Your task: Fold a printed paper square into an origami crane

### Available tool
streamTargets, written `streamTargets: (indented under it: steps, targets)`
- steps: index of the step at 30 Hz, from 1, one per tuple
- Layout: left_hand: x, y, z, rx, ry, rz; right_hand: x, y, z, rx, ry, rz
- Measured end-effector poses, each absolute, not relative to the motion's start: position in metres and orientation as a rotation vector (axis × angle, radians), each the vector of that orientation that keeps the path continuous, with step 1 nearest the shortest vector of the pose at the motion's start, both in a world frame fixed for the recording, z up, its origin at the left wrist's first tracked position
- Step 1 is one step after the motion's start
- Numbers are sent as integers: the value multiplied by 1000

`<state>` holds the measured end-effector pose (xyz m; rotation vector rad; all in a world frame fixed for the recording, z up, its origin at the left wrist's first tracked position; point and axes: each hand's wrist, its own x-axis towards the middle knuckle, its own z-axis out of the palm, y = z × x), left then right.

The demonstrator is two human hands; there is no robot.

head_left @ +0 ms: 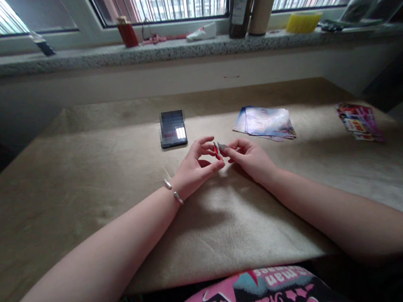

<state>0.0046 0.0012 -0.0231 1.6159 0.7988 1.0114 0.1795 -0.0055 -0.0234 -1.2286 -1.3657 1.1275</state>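
from my end, on the head cam, both hands are out over the worktop (78, 178), meeting abt mid-scene. the small red-and-silver packet (217, 152) is up btwn them, just nr-side of the gap that separates the phone and the cards. my l hand (199, 164) has thumb & fingertips curled round the red side, pinching it lightly. my r hand (250, 158) pinches the silvery side btwn thumb & fingers. packet's too small & blurry for me to tell what's in it. a silver open cuff bracelet (178, 197) sits on the l wrist.

further far, a bit left of the packet, a dark phone (174, 132) lies flat, screen up, w/ a bright reflection at its nr right & part of it pixelated. to the far right i see a fanned pile of pale blue-purple cards (267, 121), overlapping, also flat. well off to the right, nr the worktop's edge, a few bright red-pink wrappers (360, 122) lie overlapping.

beyond the worktop, on the speckled windowsill (80, 60), l to r: a red bottle (127, 34), a crumpled white item (202, 32), a tall dark jar (239, 8) w/ a pale label, a yellow roundish item (303, 22). at the nr edge there's a pink & black printed shirt (259, 298).
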Motion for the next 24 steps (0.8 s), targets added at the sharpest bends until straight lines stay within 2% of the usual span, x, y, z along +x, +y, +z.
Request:
streamTargets:
  steps: [11, 24]
  targets:
    - [7, -1, -24, 1902, 926, 1148, 182, -2, -31, -1158, -1407, 1173]
    - [9, 1, -25, 1766, 995, 1101, 182, -1, -34, -1164, -1514, 1206]
